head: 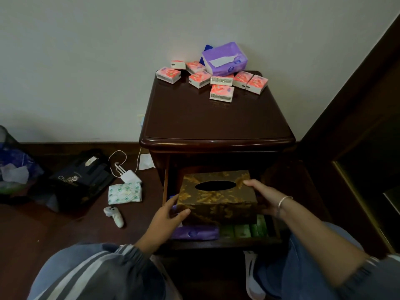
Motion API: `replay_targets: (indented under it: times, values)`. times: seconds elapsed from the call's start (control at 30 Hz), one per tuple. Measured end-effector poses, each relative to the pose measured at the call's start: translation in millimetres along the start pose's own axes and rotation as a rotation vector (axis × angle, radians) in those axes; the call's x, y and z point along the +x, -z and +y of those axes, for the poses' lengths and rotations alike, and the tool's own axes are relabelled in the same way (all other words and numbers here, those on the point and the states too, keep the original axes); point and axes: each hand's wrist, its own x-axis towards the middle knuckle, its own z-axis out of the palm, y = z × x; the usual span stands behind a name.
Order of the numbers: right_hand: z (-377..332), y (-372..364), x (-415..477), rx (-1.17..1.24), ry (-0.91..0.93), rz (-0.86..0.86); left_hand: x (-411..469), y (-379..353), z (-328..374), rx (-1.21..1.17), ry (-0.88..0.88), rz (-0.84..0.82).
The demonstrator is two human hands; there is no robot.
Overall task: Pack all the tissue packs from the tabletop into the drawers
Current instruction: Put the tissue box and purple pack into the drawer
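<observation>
Head view: both hands carry the gold-patterned tissue box over the open drawer. The left hand grips its near left corner and the right hand its right end, fingers curled round it, probably to keep it level while making room. Green packs and a purple pack line the drawer's front. Pink tissue packs and a large purple pack sit along the surface's far edge, unpacked.

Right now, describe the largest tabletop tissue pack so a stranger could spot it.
Start at the dark wooden nightstand against the wall. At its back edge sits the purple tissue pack, among small pink packs. It alone is large and purple.
</observation>
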Motion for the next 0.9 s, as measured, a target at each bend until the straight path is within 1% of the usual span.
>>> replay_targets:
  times: [0.07,0.13,0.27,0.43,0.53,0.73,0.9]
  values:
    - [-3.0,-13.0,16.7,0.049,0.013,0.012,8.9,0.9,-0.3,0.028,-0.011,0.116]
    - [-4.2,-22.6,30.9,0.106,0.035,0.025,18.1,1.0,1.7,0.081,-0.003,0.168]
    - [0.3,-30.5,47.9,0.17,0.067,0.05,29.3,-6.6,-2.2,0.195,0.028,0.176]
    - [14.6,-30.0,52.0,0.225,0.124,-0.015,30.9,-11.7,-5.3,0.294,0.023,0.217]
    - [21.7,-25.5,52.7,0.214,0.155,-0.048,29.8,-13.1,-2.7,0.35,0.01,0.225]
    - [32.3,-20.0,59.4,0.191,0.189,-0.064,34.2,-18.4,2.8,0.421,0.001,0.25]
    - [28.7,-20.9,64.5,0.235,0.213,-0.085,45.3,-20.4,8.7,0.429,0.004,0.272]
